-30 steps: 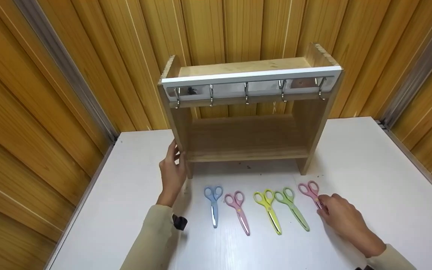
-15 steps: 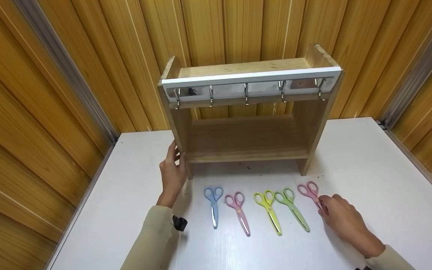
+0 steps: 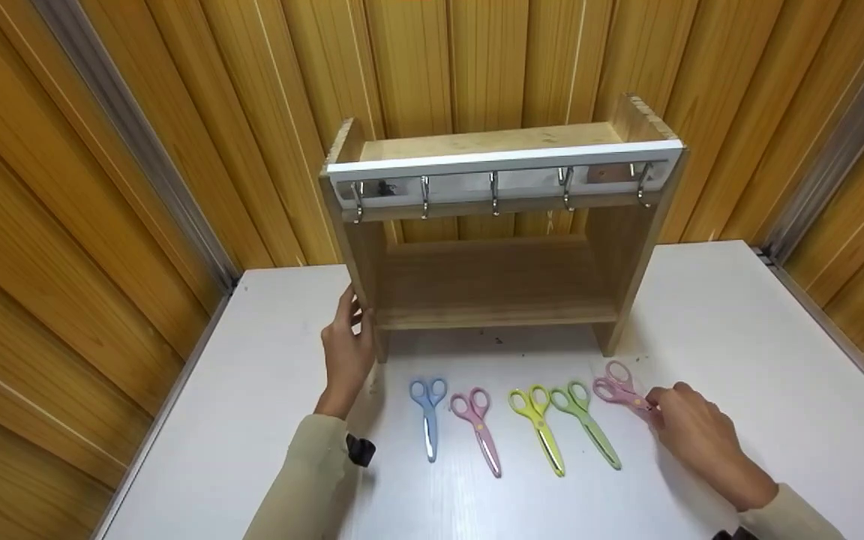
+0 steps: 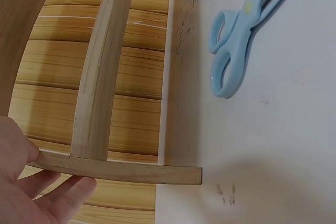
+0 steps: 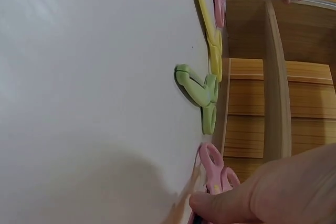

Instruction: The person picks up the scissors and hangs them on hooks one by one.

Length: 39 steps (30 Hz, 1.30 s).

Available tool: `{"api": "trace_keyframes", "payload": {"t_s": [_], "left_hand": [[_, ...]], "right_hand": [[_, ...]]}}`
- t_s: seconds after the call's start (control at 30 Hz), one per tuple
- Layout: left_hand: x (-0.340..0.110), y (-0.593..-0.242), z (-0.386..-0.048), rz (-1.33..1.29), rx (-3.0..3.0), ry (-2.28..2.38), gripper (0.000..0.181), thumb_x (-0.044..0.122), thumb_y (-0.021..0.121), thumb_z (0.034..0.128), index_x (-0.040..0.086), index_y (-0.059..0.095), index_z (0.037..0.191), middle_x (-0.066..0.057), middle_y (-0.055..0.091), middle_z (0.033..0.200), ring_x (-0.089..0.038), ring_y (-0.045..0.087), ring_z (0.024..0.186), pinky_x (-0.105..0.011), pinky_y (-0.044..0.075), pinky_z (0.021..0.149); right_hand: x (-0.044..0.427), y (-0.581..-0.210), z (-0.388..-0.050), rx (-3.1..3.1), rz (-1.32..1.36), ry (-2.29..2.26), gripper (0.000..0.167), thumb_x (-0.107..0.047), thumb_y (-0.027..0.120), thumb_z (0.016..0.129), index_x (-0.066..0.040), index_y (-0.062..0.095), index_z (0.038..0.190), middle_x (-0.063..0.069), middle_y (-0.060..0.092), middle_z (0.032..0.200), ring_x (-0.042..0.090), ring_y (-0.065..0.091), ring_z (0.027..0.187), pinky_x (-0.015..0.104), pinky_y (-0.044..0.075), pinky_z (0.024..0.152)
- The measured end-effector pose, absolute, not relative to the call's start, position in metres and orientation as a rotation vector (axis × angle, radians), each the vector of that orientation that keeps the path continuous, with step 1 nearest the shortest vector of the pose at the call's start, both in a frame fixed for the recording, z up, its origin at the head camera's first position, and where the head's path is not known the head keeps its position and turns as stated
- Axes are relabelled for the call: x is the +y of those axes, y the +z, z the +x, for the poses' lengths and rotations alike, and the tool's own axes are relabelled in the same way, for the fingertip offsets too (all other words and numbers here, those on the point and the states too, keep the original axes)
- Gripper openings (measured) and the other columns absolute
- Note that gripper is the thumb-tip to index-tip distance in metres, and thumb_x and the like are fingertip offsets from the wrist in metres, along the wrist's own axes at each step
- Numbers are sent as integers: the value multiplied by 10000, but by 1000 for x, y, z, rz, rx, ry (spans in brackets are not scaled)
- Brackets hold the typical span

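My left hand (image 3: 348,352) grips the left side panel of a wooden shelf rack (image 3: 496,322); in the left wrist view the thumb and fingers (image 4: 73,195) lie on opposite sides of the board. My right hand (image 3: 698,431) pinches the blade end of pink scissors (image 3: 625,394) at the right end of a row. Their handle loops point toward the rack, and the blades are hidden by the fingers. To the left lie green scissors (image 3: 586,424), yellow scissors (image 3: 541,427), a second pair of pink scissors (image 3: 481,427) and blue scissors (image 3: 428,416).
A white rail with several metal hooks (image 3: 495,193) runs across the rack's upper front. The rack stands on a white table (image 3: 267,375). Wood-panelled walls (image 3: 102,262) enclose the table at the back and sides.
The right-hand pink scissors have turned, their loops swinging slightly left, as my right hand shifts a little right. My left hand stays on the rack. The head view has tilted slightly.
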<state>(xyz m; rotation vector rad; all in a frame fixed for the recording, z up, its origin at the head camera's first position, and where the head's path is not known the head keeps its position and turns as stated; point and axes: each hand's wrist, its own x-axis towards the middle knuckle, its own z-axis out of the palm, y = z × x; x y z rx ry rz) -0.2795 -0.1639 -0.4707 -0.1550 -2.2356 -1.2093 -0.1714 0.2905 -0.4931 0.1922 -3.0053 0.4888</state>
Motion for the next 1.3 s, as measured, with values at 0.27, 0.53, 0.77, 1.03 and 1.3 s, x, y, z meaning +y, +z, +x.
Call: {"api": "trace_keyframes", "payload": {"t_s": [0.27, 0.53, 0.77, 1.03, 1.3], "left_hand": [[-164, -472, -279, -144, -2244, -1222, 532, 53, 606, 1032, 125, 455, 1536, -142, 606, 1432, -329, 697, 1139, -416, 614, 900], [-165, -474, -279, -146, -2242, -1207, 533, 49, 601, 1033, 118, 452, 1540, -140, 598, 1441, -316, 691, 1156, -403, 606, 924], [-166, -475, -280, -142, -2243, -1198, 528, 59, 602, 1035, 115, 453, 1539, -141, 600, 1439, -317, 698, 1142, -402, 607, 918], [-166, -475, -282, -212, -2184, -1199, 512, 22, 621, 1015, 79, 489, 1507, -189, 643, 1365, -346, 716, 1088, -449, 621, 875], [-166, -475, -281, -199, -2209, -1207, 535, 30, 616, 1021, 98, 465, 1529, -157, 621, 1407, -327, 709, 1114, -430, 613, 899]], "right_hand": [[298, -481, -176, -2997, 198, 470, 150, 74, 700, 847, -17, 749, 956, 92, 613, 770, 246, 546, 647, 436, 456, 450], [302, -457, -179, -2938, 212, 507, 153, 45, 733, 852, -39, 760, 978, 61, 609, 784, 224, 539, 654, 386, 401, 451], [301, -440, -182, -2850, 256, 529, 168, 53, 786, 823, -18, 762, 974, 71, 616, 781, 211, 513, 643, 333, 378, 455], [304, -417, -183, -2712, 325, 569, 186, 55, 800, 811, -14, 760, 979, 68, 618, 791, 185, 536, 618, 306, 388, 459], [306, -392, -186, -2621, 352, 626, 224, 56, 807, 815, 8, 749, 1026, 95, 644, 834, 262, 635, 691, 255, 418, 488]]}}
